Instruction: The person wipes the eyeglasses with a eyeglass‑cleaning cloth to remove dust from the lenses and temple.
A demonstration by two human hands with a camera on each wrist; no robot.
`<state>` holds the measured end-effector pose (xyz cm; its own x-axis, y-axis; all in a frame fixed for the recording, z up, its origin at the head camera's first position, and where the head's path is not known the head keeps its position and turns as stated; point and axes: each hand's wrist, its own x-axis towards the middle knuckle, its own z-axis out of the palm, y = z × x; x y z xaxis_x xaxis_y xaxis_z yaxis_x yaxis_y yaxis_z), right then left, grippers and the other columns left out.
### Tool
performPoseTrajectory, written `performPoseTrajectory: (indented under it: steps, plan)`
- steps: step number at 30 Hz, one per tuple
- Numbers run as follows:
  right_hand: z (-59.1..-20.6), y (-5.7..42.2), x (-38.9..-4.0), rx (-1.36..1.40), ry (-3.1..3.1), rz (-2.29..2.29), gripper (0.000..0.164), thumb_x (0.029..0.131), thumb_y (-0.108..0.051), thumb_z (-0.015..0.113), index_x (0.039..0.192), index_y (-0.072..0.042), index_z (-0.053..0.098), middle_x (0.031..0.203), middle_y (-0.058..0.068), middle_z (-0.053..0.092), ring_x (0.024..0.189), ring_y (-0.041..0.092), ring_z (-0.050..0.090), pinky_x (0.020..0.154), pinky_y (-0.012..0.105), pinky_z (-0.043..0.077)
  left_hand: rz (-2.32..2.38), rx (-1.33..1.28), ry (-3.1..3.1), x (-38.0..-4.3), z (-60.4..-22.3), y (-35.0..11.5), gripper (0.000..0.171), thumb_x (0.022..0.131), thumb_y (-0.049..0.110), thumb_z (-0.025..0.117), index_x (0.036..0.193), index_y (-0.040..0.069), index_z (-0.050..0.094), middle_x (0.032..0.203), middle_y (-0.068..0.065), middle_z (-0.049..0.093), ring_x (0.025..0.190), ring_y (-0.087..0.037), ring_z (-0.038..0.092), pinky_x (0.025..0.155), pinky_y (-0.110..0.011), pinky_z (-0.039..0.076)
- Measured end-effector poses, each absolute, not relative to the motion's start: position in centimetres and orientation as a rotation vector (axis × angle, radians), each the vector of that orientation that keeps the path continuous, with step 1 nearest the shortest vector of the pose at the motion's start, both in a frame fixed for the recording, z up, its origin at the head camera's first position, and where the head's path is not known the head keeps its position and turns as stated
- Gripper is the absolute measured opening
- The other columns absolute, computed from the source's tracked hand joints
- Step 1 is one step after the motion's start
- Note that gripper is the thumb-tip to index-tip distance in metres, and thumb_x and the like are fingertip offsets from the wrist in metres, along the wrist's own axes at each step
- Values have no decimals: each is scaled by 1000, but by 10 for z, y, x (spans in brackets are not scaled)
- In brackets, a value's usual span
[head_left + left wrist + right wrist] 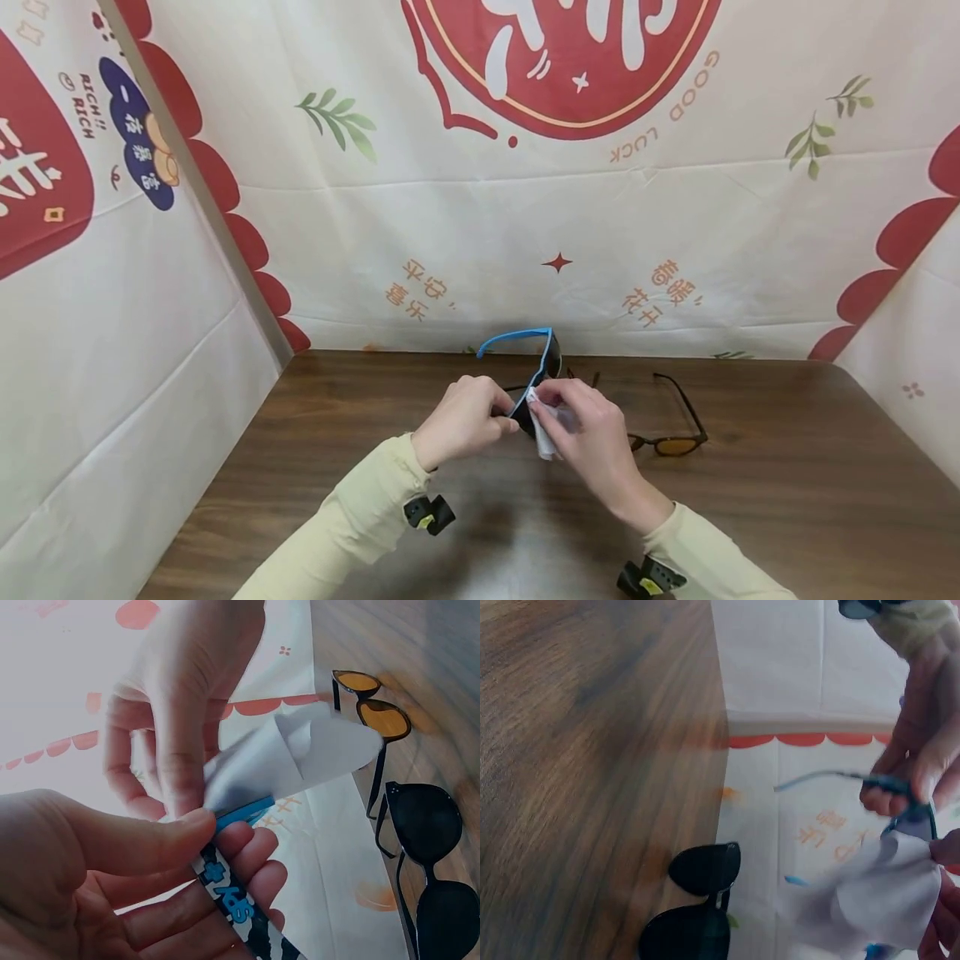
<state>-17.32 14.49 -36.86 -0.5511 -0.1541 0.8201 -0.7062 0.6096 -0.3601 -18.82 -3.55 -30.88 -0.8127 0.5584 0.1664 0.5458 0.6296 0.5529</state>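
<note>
Blue-rimmed sunglasses (517, 335) are held up in front of me, above the table. My left hand (467, 421) pinches them near a hinge between thumb and fingers; a temple with a black-and-white pattern and blue lettering (236, 906) lies across its fingers in the left wrist view. With thumb and fingers, my right hand (592, 437) pinches a white cloth (545, 437) against a lens. In the right wrist view the cloth (881, 896) hangs over part of the frame and hides much of the lenses.
Glasses with orange lenses (677, 447) lie on the wooden table (787, 467), right of my hands. Black sunglasses (424, 825) lie beside them, mostly hidden behind my right hand in the head view. A printed white cloth backdrop (480, 225) rises behind the table.
</note>
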Motion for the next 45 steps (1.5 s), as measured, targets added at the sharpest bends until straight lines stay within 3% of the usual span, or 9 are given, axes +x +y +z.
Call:
performPoseTrajectory:
  steps: [9,16,26,30,33,38,42,45]
  plan:
    - [-366,143,-162,848,-2049,783,31,66,3,84,88,-15,71,89,-8,66,74,12,57,62,29,46,973,910,2795,-186,-305,-38,7,84,4,72,77,5,75,57,8,57,50,-7,43,48,-22,33]
    - [-368,158,-169,743,-2117,797,25,73,4,79,91,-10,67,87,-4,64,74,11,58,63,31,51,946,958,2804,-184,-302,-37,10,84,7,71,74,7,73,53,11,51,49,-6,40,50,-23,31]
    - [-357,160,-176,719,-2095,879,25,76,8,76,94,-6,65,90,0,62,80,10,58,69,22,49,901,1022,2792,-181,-300,-33,12,85,6,70,73,10,68,53,9,47,50,-7,41,50,-23,32]
    - [-356,157,-173,768,-2104,867,22,79,2,76,95,-8,66,92,-1,63,85,12,57,72,28,49,899,1013,2800,-181,-302,-32,12,85,6,70,74,10,69,53,9,48,49,-7,40,51,-23,30]
    - [-361,155,-167,852,-2088,883,8,89,-13,70,95,-9,67,94,-1,63,89,15,57,76,27,48,924,1006,2775,-179,-308,-33,10,85,6,71,75,9,70,55,9,49,49,-6,40,51,-22,30]
    - [-373,153,-157,985,-2041,899,27,98,-33,53,95,-10,68,96,-2,62,88,15,58,78,21,47,984,1003,2756,-175,-312,-37,8,84,5,71,76,7,71,56,9,50,51,-6,41,51,-22,32]
    - [-376,155,-156,959,-2059,884,20,96,-30,58,94,-12,67,95,-4,61,85,13,59,74,22,47,1022,1004,2768,-175,-309,-41,9,83,4,71,75,8,72,58,10,54,53,-5,43,52,-22,34]
    - [-373,161,-159,881,-2059,836,8,86,-15,72,92,-13,67,91,-6,61,80,11,58,70,23,47,1016,1027,2763,-176,-305,-42,10,83,5,72,74,10,71,58,9,56,53,-5,44,53,-22,35]
